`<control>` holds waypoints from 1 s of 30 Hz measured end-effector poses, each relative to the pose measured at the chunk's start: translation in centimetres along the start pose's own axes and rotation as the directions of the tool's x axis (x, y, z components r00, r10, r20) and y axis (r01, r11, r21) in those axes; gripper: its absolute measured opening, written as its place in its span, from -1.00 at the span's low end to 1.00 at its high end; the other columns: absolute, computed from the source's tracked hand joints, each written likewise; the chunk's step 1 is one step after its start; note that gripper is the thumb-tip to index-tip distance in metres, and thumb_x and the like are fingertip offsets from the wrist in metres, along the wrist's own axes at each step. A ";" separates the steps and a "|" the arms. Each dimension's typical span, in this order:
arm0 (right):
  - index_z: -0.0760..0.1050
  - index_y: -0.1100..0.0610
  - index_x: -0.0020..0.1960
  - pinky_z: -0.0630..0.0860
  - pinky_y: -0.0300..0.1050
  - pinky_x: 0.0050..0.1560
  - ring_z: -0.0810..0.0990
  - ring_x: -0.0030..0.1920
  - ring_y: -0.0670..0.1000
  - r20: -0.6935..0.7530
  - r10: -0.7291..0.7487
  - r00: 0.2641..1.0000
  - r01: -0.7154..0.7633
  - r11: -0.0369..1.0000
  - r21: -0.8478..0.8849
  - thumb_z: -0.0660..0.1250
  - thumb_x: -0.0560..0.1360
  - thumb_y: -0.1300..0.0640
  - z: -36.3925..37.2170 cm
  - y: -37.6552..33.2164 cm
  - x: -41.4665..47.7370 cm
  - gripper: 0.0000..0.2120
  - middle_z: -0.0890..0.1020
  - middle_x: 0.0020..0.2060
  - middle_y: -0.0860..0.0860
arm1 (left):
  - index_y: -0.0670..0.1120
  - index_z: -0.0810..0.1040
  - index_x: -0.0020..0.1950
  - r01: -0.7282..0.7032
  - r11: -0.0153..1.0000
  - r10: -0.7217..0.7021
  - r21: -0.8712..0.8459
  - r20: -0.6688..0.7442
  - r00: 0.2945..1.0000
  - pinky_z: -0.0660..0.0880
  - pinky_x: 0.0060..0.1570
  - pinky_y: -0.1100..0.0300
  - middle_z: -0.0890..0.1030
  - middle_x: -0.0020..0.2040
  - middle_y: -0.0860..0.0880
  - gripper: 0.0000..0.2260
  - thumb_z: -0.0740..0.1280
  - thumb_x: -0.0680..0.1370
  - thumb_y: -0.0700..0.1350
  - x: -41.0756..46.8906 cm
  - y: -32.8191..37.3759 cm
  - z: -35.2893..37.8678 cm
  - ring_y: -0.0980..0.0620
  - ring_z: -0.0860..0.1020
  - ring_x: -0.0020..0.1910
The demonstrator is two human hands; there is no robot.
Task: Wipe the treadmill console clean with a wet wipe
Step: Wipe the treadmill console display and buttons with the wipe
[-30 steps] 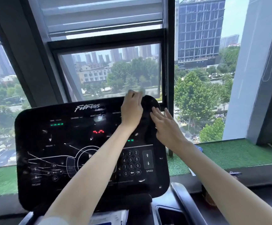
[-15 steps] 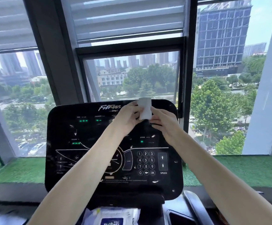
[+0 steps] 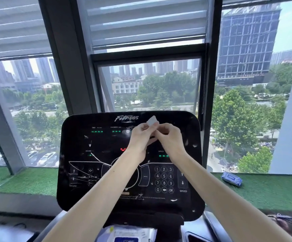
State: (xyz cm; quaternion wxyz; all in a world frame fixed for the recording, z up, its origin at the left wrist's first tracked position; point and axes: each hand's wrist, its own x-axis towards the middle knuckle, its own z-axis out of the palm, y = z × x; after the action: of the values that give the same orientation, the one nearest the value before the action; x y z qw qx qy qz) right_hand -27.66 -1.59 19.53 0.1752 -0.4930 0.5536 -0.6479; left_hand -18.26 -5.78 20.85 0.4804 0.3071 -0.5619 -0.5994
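The black treadmill console (image 3: 93,172) stands in front of me, with lit green and red readouts and a number keypad at its lower right. A small folded white wet wipe (image 3: 152,122) is held up in front of the console's upper middle. My left hand (image 3: 141,140) and my right hand (image 3: 169,138) meet there, fingers of both pinching the wipe from below. Most of the wipe is hidden inside the fingers; only a folded corner sticks up.
A white wet-wipe pack (image 3: 127,234) lies on the tray below the console. A blue wipe pack (image 3: 231,179) rests on the green turf ledge (image 3: 272,189) at the right. Large windows with dark frames stand close behind the console.
My left hand pulled back from the console's top edge and both hands came together on the wipe. The view shifted, so the console now sits more centred.
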 end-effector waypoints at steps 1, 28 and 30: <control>0.61 0.07 -0.09 0.53 -0.21 -0.01 0.60 -0.07 -0.13 0.020 -0.025 0.999 0.026 1.000 -0.018 0.37 0.44 0.10 0.1 -0.1 -0.1 -0.92 0.63 -0.10 -0.03 | -0.23 0.56 0.06 0.011 1.000 -0.012 -0.028 -0.011 1.000 0.55 -0.08 0.20 0.65 0.00 -0.16 -0.78 0.40 0.51 -0.13 0.1 -0.1 -0.2 -0.03 0.62 -0.01; 0.14 0.25 0.47 -0.05 -0.08 0.48 0.04 0.50 0.06 0.155 -0.328 0.932 0.318 0.533 -0.784 0.16 0.39 0.51 -5.8 5.6 -1.1 -0.33 0.13 0.48 0.17 | -0.20 0.48 0.11 -0.160 0.678 0.604 0.717 -0.419 0.678 0.41 -0.14 0.17 0.46 0.00 -0.10 -0.77 0.14 0.54 -0.40 7.9 -0.5 -1.0 -0.04 0.48 -0.09; 0.13 0.25 0.48 -0.06 -0.07 0.48 0.03 0.50 0.06 0.145 -0.328 0.933 0.310 0.532 -0.788 0.15 0.39 0.52 -6.0 5.9 -1.3 -0.32 0.12 0.48 0.17 | -0.18 0.49 0.13 -0.237 0.618 0.621 0.750 -0.280 0.732 0.42 -0.13 0.19 0.46 0.01 -0.09 -0.74 0.13 0.54 -0.40 7.6 -1.1 0.8 -0.03 0.49 -0.08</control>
State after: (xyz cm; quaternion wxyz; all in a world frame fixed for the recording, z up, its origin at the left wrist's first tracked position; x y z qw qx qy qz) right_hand -33.92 0.73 14.33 -0.1914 -0.6040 0.6868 -0.3561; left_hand -21.89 -12.64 21.20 0.6022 0.4562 -0.6458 -0.1110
